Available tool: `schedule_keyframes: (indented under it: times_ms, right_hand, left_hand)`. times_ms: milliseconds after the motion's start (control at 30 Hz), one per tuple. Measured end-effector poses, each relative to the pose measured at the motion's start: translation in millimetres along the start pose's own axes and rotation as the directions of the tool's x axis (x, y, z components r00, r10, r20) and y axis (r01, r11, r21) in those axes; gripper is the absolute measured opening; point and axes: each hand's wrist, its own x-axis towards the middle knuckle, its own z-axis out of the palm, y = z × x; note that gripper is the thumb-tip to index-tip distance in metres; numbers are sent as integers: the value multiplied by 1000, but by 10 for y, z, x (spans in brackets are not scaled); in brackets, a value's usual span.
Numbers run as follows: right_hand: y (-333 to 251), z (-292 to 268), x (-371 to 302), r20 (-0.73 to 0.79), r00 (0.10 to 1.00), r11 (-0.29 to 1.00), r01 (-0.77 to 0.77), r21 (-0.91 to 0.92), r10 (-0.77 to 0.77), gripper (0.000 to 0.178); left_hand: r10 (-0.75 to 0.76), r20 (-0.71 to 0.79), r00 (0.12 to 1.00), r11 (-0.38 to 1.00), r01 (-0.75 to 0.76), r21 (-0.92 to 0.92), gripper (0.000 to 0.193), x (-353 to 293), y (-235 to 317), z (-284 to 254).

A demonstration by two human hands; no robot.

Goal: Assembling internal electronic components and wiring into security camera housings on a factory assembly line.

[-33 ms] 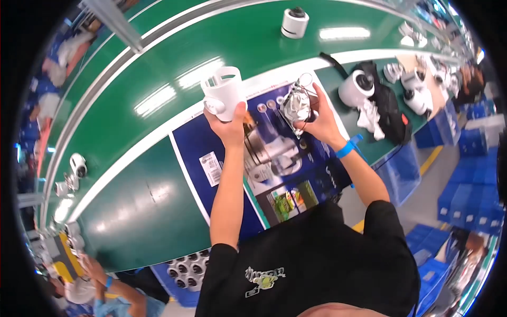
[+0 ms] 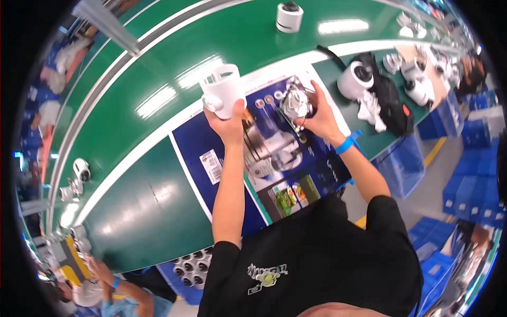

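My left hand [image 2: 227,119] is wrapped round the lower end of a white cylindrical camera housing [image 2: 224,90]. Cut-outs show near its open top, and a short round stub sticks out on its left side. My right hand [image 2: 319,116] grips a shiny silvery camera part [image 2: 297,103] with dark edges and thin wires, fingers along its right side. The two parts are held apart, above a blue printed sheet [image 2: 193,140] with pictures on the table. What lies under the fingers is hidden.
A white camera [image 2: 355,82] stands right of my right hand, beside a crumpled white wrapper [image 2: 371,113] and a black bag [image 2: 391,100]. Another camera [image 2: 289,18] stands on the green belt [image 2: 253,39]. A co-worker's hand [image 2: 100,269] is at lower left. Several cameras [image 2: 190,269] fill a blue box.
The wire loop that stood above the silvery part no longer shows there. The whole view has shifted slightly; both hands keep their holds.
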Motion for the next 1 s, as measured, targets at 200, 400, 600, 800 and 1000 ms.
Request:
schedule_keyframes:
  times_ms: [200, 400, 600, 800, 1000]
  right_hand:
    - [-363, -676, -150, -102, 987, 970, 99, -223, -124, 110]
    - [-494, -865, -534, -329, 938, 980, 43, -193, -106, 46]
    - [-579, -763, -442, -230, 973, 954, -74, -289, 5, 17]
    - [-581, -607, -479, 122, 963, 955, -256, 146, 240, 29]
    - [-537, -636, -514, 403, 891, 587, -444, 677, 209, 50]
  left_hand:
    - [-186, 365, 912, 957, 83, 279, 72, 56, 892, 527]
    - [-98, 571, 815, 843, -237, 483, 88, -88, 892, 92]
    - [17, 655, 755, 863, -342, 371, 88, -338, 571, 105]
    - [58, 715, 697, 803, -458, 381, 87, -301, 592, 27]
    - [59, 703, 709, 812, -444, 379, 87, -324, 515, 11]
